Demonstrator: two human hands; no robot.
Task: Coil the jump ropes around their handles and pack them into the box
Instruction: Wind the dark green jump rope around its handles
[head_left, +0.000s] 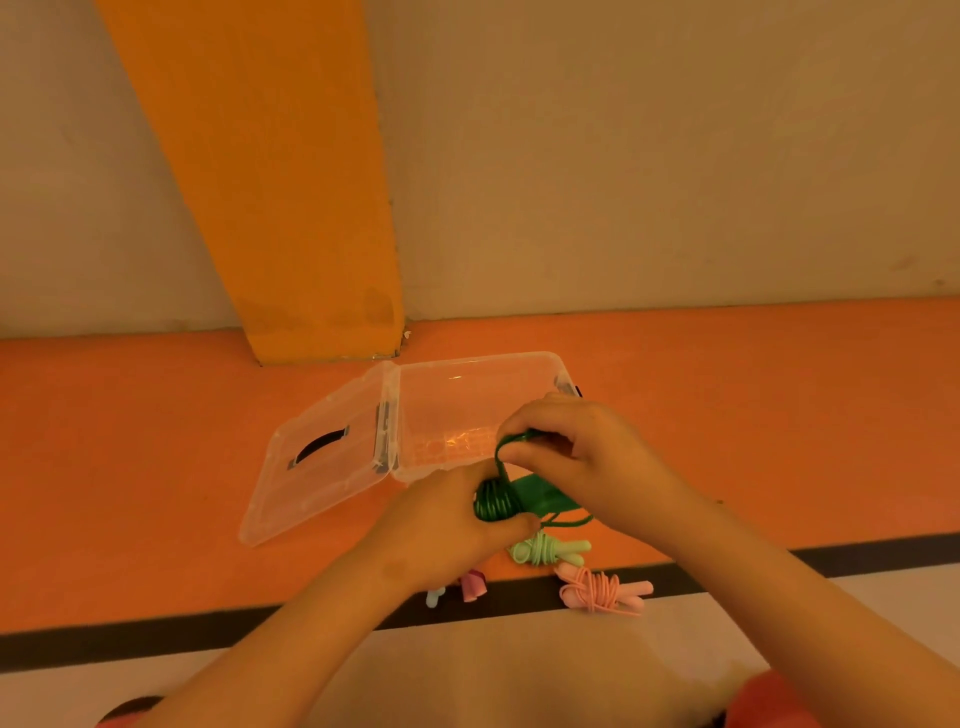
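A dark green jump rope (540, 498) is held above the orange floor, its cord partly coiled around the handles. My left hand (447, 525) grips the coiled end. My right hand (576, 447) pinches a loop of the green cord just above the handles. Behind them stands the clear plastic box (483, 374), open, with its lid (311, 462) lying flat to the left. A coiled light green rope (545, 551) and a coiled pink rope (602, 592) lie on the floor below my hands.
A pink handle (474, 586) and a pale blue piece (434, 597) peek out under my left wrist. A black stripe (156, 634) runs across the floor. An orange pillar (291, 208) and a beige wall rise behind the box.
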